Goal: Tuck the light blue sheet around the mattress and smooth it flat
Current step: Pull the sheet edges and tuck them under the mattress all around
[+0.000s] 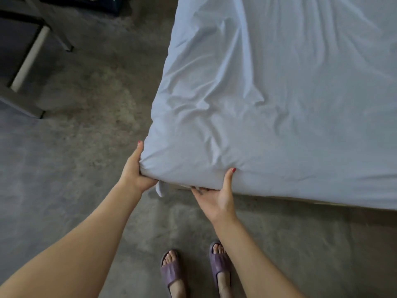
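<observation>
- Your left hand point(137, 168) grips the near corner of the mattress point(279, 197) at about 7 o'clock from the middle of the bed; the thumb lies up along the side edge and the fingers curl under, bunching the cloth there.
- Your right hand point(219, 196) sits just to the 3 o'clock side of the left one, palm turned up, thumb point(229, 178) pressed up against the front face of the mattress and the fingers pushed under its lower edge. The fingertips are hidden beneath, so you cannot tell exactly how they lie, but the hand wraps the covered edge.
- The light blue sheet point(279, 87) covers the whole visible top of the mattress, filling the view from 12 o'clock round to 4 o'clock. It is creased, with long folds running from the far end toward the gripped corner.
- A small tail of the sheet point(160, 190) hangs loose below the corner, between your two hands.
- Your feet in purple slide sandals point(171, 272) stand on the grey concrete floor point(86, 147) at 6 o'clock, near the bed's front edge.
- At 10 o'clock, well apart from the bed, stands a piece of grey furniture with a pale leg point(28, 61).
</observation>
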